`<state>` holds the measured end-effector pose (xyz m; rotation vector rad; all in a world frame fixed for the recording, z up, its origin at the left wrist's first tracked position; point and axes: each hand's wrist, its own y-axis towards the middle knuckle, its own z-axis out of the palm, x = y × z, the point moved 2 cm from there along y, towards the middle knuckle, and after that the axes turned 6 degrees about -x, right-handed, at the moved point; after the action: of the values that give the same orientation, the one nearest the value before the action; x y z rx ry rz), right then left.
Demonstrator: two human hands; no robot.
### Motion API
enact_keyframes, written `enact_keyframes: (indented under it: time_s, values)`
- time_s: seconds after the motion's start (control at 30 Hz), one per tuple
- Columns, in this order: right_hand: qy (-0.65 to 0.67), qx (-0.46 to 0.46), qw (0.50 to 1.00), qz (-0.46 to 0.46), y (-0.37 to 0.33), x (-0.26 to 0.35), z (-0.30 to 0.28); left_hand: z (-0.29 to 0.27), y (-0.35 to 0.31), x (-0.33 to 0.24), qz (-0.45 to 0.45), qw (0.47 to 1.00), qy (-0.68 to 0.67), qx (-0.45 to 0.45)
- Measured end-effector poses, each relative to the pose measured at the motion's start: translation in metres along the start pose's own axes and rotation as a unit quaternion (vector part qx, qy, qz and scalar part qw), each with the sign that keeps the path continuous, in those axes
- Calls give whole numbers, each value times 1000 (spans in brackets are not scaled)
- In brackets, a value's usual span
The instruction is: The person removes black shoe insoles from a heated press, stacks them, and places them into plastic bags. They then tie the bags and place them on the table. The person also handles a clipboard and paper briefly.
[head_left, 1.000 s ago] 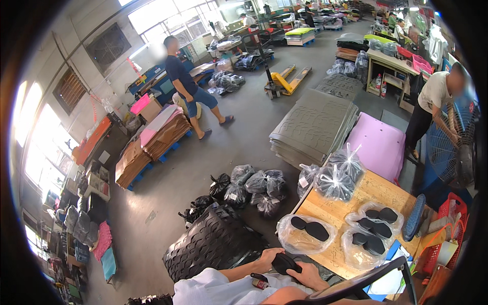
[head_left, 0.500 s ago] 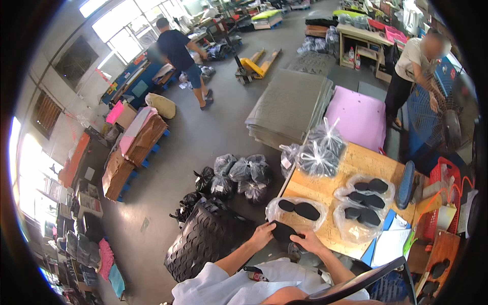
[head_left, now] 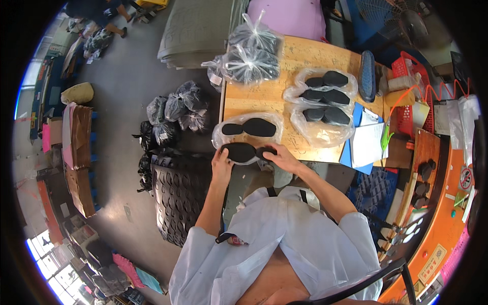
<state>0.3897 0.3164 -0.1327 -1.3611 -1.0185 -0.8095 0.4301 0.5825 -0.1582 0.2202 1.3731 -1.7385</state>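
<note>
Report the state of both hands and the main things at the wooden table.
Left hand: gripping the larger end of the black sole-shaped piece
Right hand: gripping its smaller end
Filled clear bags: tied at the top
Flat clear bags: no knot visible
Blue board: partly covered by papers
Red basket: things inside
Textured black sheet: curved

Left hand grips the wide end of a black sole-shaped piece, right hand the narrow end, at my wooden table's near edge. Similar shapes in clear plastic beyond; tied bags farther back; blue clipboard right.
</note>
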Motion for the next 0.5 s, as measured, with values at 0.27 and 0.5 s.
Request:
enact_keyframes:
  time_s: [0.27,0.5]
  values:
    - [169,-78,970,154,35,-25,11,-5,37,13,9,999,32,-38]
    - [206,-169,954,139,45,-43,24,-2,50,31,20,997,19,-73]
